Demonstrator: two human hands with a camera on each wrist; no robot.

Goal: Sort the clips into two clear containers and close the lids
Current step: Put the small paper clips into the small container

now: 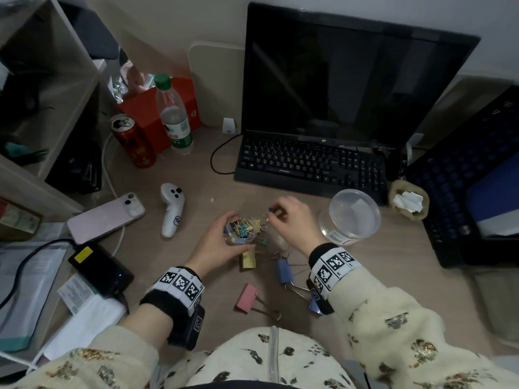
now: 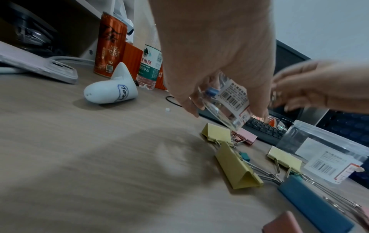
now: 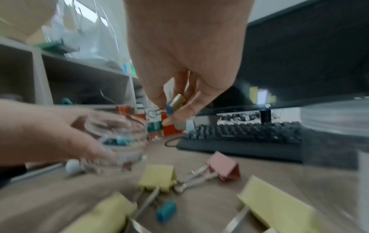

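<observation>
My left hand [image 1: 217, 242] grips a small clear container [image 1: 241, 231] half full of small coloured clips and holds it tilted above the desk; its barcode label [image 2: 232, 96] shows in the left wrist view. My right hand [image 1: 283, 216] pinches small clips [image 3: 175, 102], a blue and a yellow one, just right of the container's mouth. A larger clear container [image 1: 352, 217] stands open to the right. Large clips lie on the desk: yellow [image 1: 248, 259], blue [image 1: 283, 269], pink [image 1: 247, 297]. A small teal clip [image 3: 166, 210] lies among them.
A black keyboard [image 1: 309, 164] and monitor [image 1: 351, 74] stand behind. A white controller [image 1: 172, 209], a phone [image 1: 106, 217], a red can [image 1: 134, 140] and a water bottle [image 1: 174, 116] sit to the left. A dark crate [image 1: 466, 181] stands at the right.
</observation>
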